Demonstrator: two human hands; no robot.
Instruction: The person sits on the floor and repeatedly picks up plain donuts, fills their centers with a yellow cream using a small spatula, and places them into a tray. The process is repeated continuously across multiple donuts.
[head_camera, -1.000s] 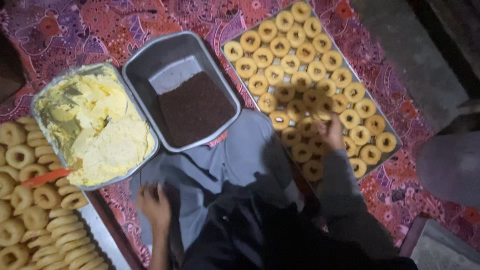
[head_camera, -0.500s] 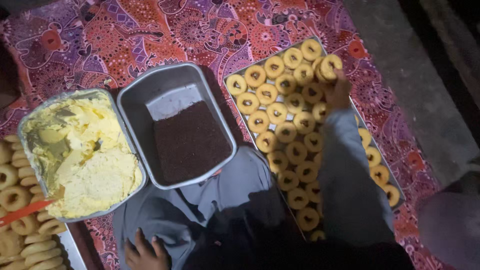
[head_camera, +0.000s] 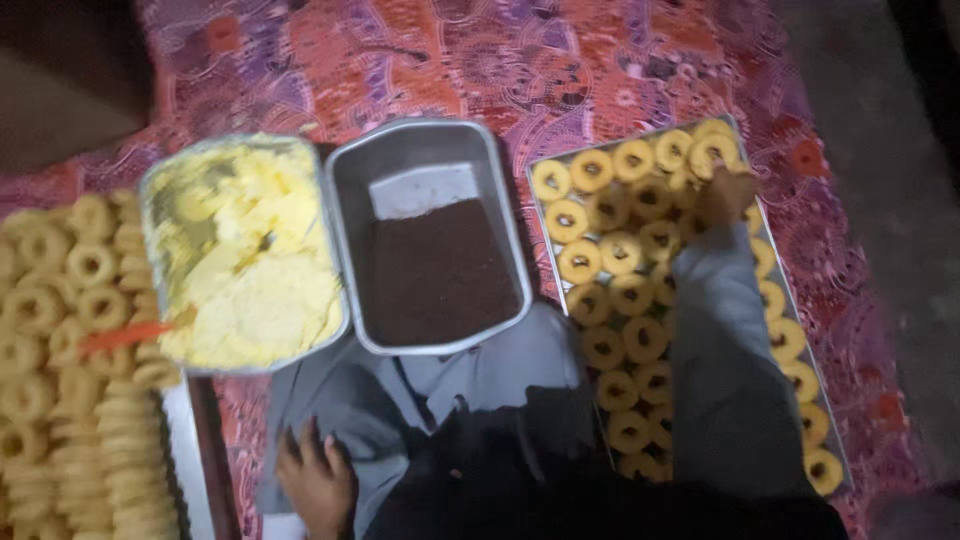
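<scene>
both hands work low and far: left hand (head_camera: 318, 482) rests spread and empty on the grey cloth (head_camera: 400, 395) at the near edge, while right hand (head_camera: 722, 196) reaches to the far end of the ring tray (head_camera: 783, 290), touching the filled ring pastries (head_camera: 640, 250), its grip too blurred to tell. beyond the cloth sit a pan of dark filling (head_camera: 432, 260) and a pan of yellow cream (head_camera: 245, 255), side by side.

A red and purple patterned cloth (head_camera: 560, 70) covers the floor under dim light. Bare grey floor (head_camera: 880, 110) lies along the right, in shadow.
</scene>
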